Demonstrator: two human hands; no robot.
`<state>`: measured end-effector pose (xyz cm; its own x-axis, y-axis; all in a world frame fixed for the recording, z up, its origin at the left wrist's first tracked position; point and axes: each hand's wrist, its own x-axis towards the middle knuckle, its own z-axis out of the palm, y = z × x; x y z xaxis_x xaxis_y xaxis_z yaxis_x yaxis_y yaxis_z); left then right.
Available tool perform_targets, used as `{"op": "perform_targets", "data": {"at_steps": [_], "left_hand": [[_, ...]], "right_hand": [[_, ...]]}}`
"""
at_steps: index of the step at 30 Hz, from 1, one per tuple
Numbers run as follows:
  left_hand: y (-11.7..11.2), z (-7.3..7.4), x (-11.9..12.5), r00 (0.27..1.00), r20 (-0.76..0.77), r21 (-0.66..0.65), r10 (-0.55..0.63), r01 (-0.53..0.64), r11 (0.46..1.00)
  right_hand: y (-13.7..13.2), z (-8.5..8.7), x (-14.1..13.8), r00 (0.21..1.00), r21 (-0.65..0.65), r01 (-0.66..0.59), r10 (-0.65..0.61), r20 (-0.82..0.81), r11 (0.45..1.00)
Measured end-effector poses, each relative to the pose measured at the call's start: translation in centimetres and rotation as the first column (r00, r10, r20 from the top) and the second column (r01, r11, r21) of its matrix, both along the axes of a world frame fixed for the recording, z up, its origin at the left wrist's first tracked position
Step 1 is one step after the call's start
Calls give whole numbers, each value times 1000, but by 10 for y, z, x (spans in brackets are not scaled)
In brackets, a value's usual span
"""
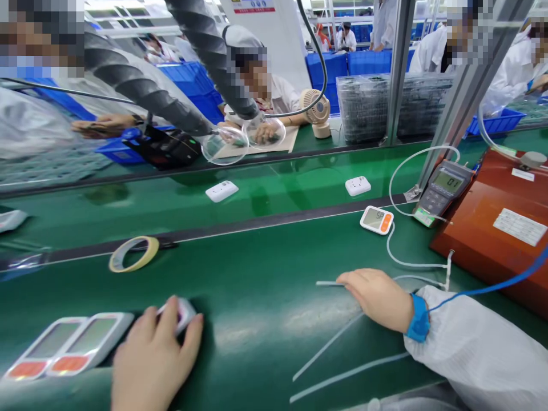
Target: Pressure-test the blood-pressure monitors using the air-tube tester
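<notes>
Nearest, our left hand (154,357) is clamped on a white gadget (185,315) at the green worktop (252,262), just right of two screened gadgets (92,337). Our right hand (377,299) is closed around a thin tube (327,283). Farther back we see a tape roll (153,251), then a tubed monitor (372,218), then a small fan (315,108).

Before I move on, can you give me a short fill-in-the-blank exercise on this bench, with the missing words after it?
The hand at the thin tube is the person's ____ one.
Just left of the left hand, ____ white devices lie side by side.
The roll of tape is pale ____.
The buttons on the device near the meter are ____.
Missing words: right; two; yellow; orange.
</notes>
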<state>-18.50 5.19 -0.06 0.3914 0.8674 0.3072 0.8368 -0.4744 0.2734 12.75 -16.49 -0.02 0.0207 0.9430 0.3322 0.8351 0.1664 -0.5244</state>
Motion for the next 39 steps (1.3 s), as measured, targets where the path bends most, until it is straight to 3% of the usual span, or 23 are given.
{"op": "perform_targets", "data": {"at_steps": [2, 4, 6, 8, 10, 12, 15, 18, 20, 23, 39], "left_hand": [[-1, -5, 14, 999, 5, 60, -41, 41, 997], [-3, -8, 38, 994, 42, 29, -101, 99, 995], [-11, -7, 71, 955, 226, -107, -194, 222, 969], [-26, -4, 112, 851, 501, -288, -159, 337, 896], [-47, -1, 157, 636, 770, -423, -59, 577, 699], [-69, -1, 196, 439, 888, -448, 135, 762, 467], [-91, -2, 230, 368, 857, -470, 361, 845, 254], [-97, -3, 229, 399, 838, -470, 372, 874, 122], [-96, -4, 221, 418, 845, -474, 333, 874, 107], [-94, -4, 213, 428, 853, -480, 297, 868, 126], [-95, -8, 215, 443, 870, -478, 217, 865, 150]], "right_hand": [[-1, 3, 2, 999, 82, 9, -5, -54, 997], [-1, 7, 5, 997, 160, 40, -28, -75, 986], [0, 11, 9, 991, 230, 112, -93, -94, 967], [1, 14, 12, 977, 274, 199, -168, -133, 941], [1, 17, 15, 956, 295, 275, -227, -184, 915], [2, 19, 20, 936, 292, 330, -271, -226, 898], [3, 17, 25, 920, 257, 364, -303, -249, 895], [5, 12, 27, 925, 197, 351, -305, -228, 915], [5, 10, 27, 935, 154, 325, -293, -200, 933], [3, 11, 26, 949, 128, 287, -264, -170, 949], [0, 24, 22, 966, 113, 214, -193, -173, 970]]}}
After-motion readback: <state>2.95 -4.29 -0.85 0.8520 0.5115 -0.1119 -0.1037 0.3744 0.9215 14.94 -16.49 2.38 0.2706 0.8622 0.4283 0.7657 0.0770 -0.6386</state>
